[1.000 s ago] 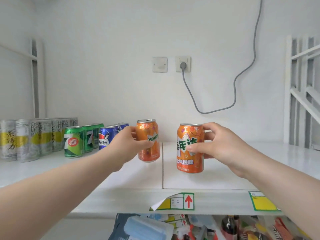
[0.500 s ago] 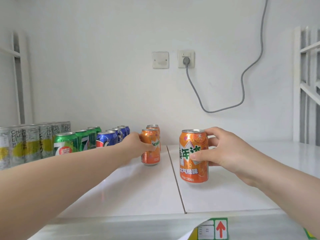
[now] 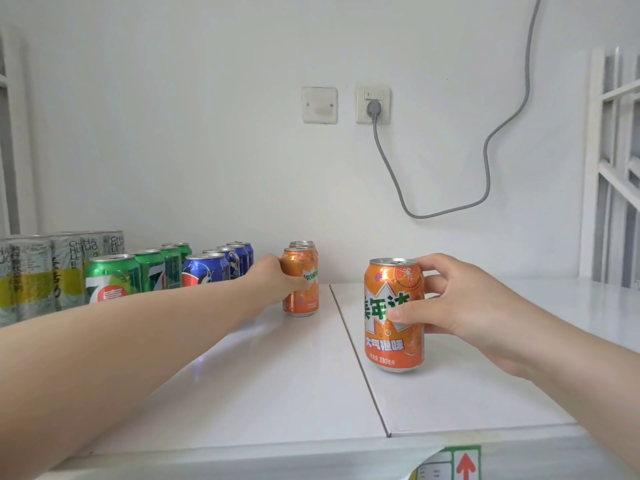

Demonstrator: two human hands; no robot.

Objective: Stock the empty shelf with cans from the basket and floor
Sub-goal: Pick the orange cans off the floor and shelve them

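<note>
Cans (image 3: pixel 394 341) — three orange, left hand (image 3: pixel 273 285) holds one, right hand (image 3: pixel 460 299) another

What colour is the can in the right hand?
Orange with green-and-white lettering: the round metal can shows best in the head view.

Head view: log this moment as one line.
left hand: holds far orange can, another orange can behind it | right hand: holds near orange can, upright | shelf: silver cans, green cans, blue cans at left

Right hand (image 3: pixel 462 303) holding orange can (image 3: pixel 393 351), white shelf (image 3: pixel 277 382)
</note>
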